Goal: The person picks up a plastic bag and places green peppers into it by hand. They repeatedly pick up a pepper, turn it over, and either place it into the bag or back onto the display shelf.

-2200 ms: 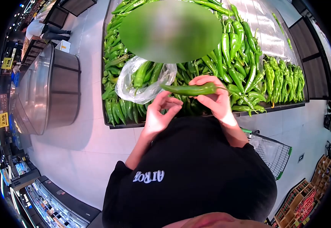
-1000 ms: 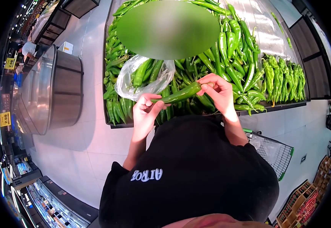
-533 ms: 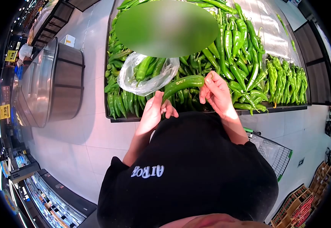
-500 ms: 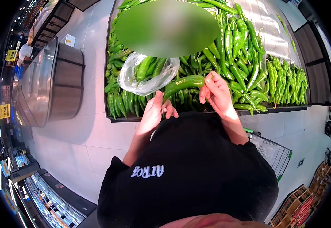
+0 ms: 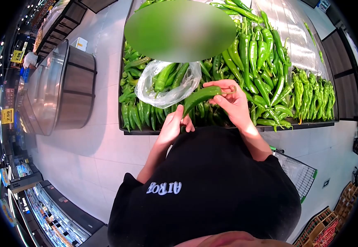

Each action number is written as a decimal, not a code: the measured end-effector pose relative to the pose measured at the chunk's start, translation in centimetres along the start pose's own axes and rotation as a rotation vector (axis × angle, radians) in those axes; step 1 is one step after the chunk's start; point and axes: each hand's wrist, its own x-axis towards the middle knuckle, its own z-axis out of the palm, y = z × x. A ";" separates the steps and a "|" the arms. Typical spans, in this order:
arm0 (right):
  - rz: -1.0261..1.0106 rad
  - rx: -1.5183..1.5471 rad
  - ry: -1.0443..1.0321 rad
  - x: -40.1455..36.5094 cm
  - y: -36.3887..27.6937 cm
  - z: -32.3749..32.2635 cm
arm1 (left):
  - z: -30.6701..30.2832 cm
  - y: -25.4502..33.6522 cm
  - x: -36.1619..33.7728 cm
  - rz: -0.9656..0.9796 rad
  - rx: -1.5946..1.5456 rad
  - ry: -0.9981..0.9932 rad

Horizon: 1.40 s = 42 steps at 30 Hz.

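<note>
A long green chili pepper is held between both hands above the display's near edge. My right hand is closed on its stem end, with fingers behind it and the thumb in front. At the lower left end, my left hand pinches the tip between thumb and fingers. Just beyond, a clear plastic bag lies open on the heap with several green peppers in it. Loose green peppers surround it, some longer and lighter on the right.
The display's dark front rim runs close before my body. A wire shopping cart stands at my right. To the left is a metal-sided counter, with a person beyond it. A blurred oval covers the top middle.
The pepper has turned slightly, and my right hand's fingers have shifted from the stem tip further along behind it. The whole view has shifted slightly.
</note>
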 end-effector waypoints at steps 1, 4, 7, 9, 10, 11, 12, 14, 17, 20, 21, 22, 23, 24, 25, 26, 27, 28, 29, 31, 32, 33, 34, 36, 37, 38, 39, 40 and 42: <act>-0.087 -0.043 0.007 0.5 0.2 0.3 | -0.1 -0.3 0.1 0.015 -0.029 0.015; -0.350 -0.266 0.018 2.6 1.4 1.0 | -0.7 -1.3 0.1 0.040 -0.048 0.027; -0.641 -0.756 -0.047 5.4 2.7 1.7 | -1.1 -2.5 0.4 0.043 0.068 -0.028; -0.658 -1.093 -0.135 6.4 4.1 2.3 | -0.8 -3.1 0.5 0.025 0.019 -0.073; -0.570 -1.053 -0.123 6.4 5.6 2.4 | -0.9 -3.4 0.6 0.038 0.029 -0.103; -0.540 -1.004 -0.102 6.0 6.4 2.6 | -0.9 -3.5 0.5 0.049 0.039 -0.129; -0.533 -0.974 -0.116 5.5 6.5 2.4 | -0.8 -3.3 0.3 0.029 0.065 -0.130; -0.524 -0.944 -0.124 4.7 6.4 1.7 | -0.9 -3.2 0.0 0.007 0.076 -0.133; -0.503 -1.094 0.052 4.4 5.5 -0.9 | -1.1 -3.5 0.1 -0.013 0.085 -0.136; -0.588 -1.340 0.387 4.5 3.6 -4.8 | -0.9 -3.5 0.1 -0.012 0.117 -0.147; -0.565 -1.425 0.501 4.3 3.0 -5.9 | -0.8 -3.4 0.2 -0.007 0.129 -0.149; -0.555 -1.492 0.623 4.2 2.7 -7.0 | -0.7 -3.2 0.2 -0.006 0.130 -0.154; -0.574 -1.506 0.659 4.1 2.4 -8.0 | -0.5 -2.9 0.2 -0.007 0.130 -0.158; -0.516 -1.509 0.634 3.8 2.3 -8.7 | -0.5 -2.8 0.3 -0.008 0.132 -0.163; -0.458 -1.513 0.611 3.6 2.5 -9.3 | -0.5 -2.8 0.4 -0.010 0.148 -0.166; -0.414 -1.514 0.567 3.5 2.7 -9.7 | -0.5 -2.9 0.5 -0.013 0.164 -0.171; -0.399 -1.516 0.573 3.5 2.8 -9.5 | -0.5 -2.9 0.6 -0.015 0.180 -0.176; -0.386 -1.519 0.578 3.6 2.9 -9.2 | -0.4 -2.8 0.7 -0.013 0.180 -0.177; -0.374 -1.520 0.583 3.7 2.9 -9.0 | -0.4 -2.8 0.7 -0.010 0.180 -0.178; -0.422 -1.529 0.564 4.2 3.0 -9.3 | -0.4 -2.6 0.8 -0.004 0.176 -0.175; -0.418 -1.518 0.553 4.4 3.2 -9.6 | -0.5 -2.6 0.8 -0.002 0.172 -0.171; -0.412 -1.507 0.542 4.6 3.2 -9.6 | -0.6 -2.6 0.8 -0.001 0.167 -0.168; -0.456 -1.500 0.559 4.8 2.9 -9.6 | -0.7 -2.6 0.8 0.005 0.170 -0.164; -0.490 -1.377 0.620 5.5 2.0 -9.5 | -0.9 -2.7 1.0 0.018 0.173 -0.153; -0.428 -1.279 0.665 5.7 1.5 -9.2 | -0.9 -2.6 1.0 0.032 0.172 -0.145; -0.471 -1.172 0.652 6.2 1.7 -9.7 | -0.9 -2.5 1.0 0.044 0.172 -0.139; -0.465 -1.041 0.655 6.2 1.8 -9.5 | -0.9 -2.2 1.1 0.059 0.172 -0.132; -0.459 -0.911 0.657 6.2 1.9 -9.0 | -0.8 -1.7 1.1 0.049 0.140 -0.128; -0.470 -0.704 0.621 5.7 1.9 -6.9 | 0.1 -0.4 1.1 0.080 0.097 -0.064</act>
